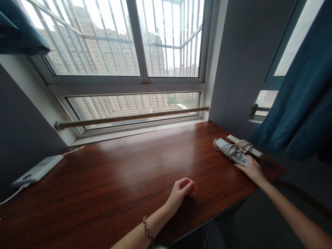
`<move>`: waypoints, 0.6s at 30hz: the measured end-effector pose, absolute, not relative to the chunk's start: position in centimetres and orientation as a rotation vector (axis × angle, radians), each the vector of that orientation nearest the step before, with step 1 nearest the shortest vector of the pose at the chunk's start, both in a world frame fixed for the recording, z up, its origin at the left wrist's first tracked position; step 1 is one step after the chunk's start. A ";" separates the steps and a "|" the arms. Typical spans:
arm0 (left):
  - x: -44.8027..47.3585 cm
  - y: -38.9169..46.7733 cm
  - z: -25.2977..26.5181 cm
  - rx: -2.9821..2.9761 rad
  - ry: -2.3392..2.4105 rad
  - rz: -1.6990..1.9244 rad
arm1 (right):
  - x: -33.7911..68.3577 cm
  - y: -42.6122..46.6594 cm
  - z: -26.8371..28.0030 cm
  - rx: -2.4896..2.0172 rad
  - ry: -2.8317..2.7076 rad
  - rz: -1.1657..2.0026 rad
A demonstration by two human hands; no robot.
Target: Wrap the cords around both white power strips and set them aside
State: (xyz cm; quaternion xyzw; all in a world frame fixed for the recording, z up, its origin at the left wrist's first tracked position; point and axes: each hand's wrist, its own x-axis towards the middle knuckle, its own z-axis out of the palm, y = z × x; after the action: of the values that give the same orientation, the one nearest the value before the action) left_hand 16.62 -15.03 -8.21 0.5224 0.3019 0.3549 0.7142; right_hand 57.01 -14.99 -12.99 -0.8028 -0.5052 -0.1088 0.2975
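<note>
My right hand point(252, 169) grips the near end of a white power strip point(242, 159), thumb along its front side and fingers over its end. A grey-white cord is wound round the strip's middle. Right behind it lies a second white strip point(255, 152), also wrapped in a coiled cord; both are on the right part of the brown wooden table point(124, 173). My left hand point(183, 190) rests near the table's front edge, its fingers loosely curled in with nothing visible in them. A dark bracelet point(147, 231) circles the left wrist.
At the table's left end sits a white power bank point(38, 169) with a white cable point(11, 196) plugged in. A barred window point(145, 83) with a horizontal rail point(129, 118) runs along the back. A blue curtain point(295, 100) hangs beyond the right end.
</note>
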 end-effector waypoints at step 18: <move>16.9 -15.0 -8.3 1.158 0.662 0.775 | 56.1 -15.7 -12.4 -2.226 -1.152 -0.267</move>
State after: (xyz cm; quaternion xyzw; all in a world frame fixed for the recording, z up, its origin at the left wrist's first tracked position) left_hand 16.89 -14.99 -8.34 0.5232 0.2994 0.3500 0.7171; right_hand 56.07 -15.65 -12.45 -0.8410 -0.4350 -0.1010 0.3055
